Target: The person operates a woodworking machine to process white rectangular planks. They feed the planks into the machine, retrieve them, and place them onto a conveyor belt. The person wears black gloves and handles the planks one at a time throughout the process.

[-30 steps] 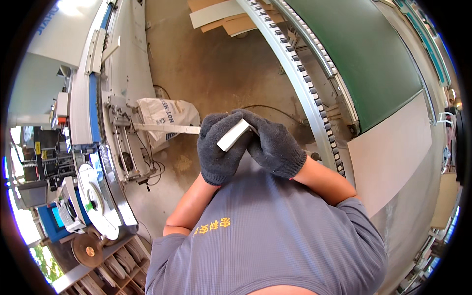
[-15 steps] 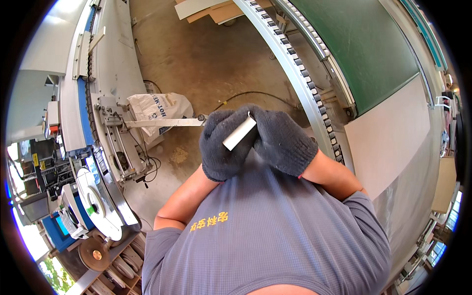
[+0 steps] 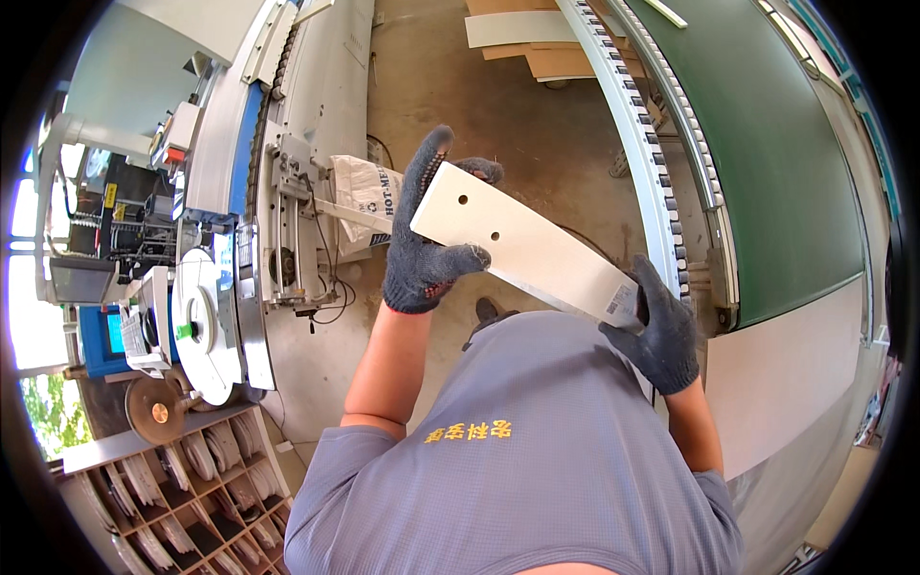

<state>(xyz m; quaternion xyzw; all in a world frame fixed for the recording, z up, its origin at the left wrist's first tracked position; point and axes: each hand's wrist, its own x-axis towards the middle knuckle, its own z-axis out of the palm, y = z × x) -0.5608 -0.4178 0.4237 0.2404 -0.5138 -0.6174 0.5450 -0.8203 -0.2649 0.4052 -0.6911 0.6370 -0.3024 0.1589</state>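
Observation:
A narrow white panel [image 3: 546, 247] lies slantwise between my hands in front of my body, its broad face turned up. It has two dark round holes towards its left end and a small printed label [image 3: 621, 300] at its right end. My left hand [image 3: 420, 251], in a dark knit glove, holds the left end, with the thumb over the face and the fingers along and behind the end edge. At the lower right end, my gloved right hand [image 3: 664, 333] grips the panel between thumb and fingers. The panel's underside is hidden.
A green conveyor belt [image 3: 776, 144] and a roller rail [image 3: 640, 134] run along the right. On the left stands a long machine [image 3: 321, 86] with a protruding arm by a white sack [image 3: 359, 182]. A compartment rack [image 3: 196, 494] of rolls is at lower left; boards [image 3: 522, 31] lie ahead.
My hands have moved apart from close together to the panel's two ends. The panel, seen edge-on before, now shows its broad face. The whole view has shifted too.

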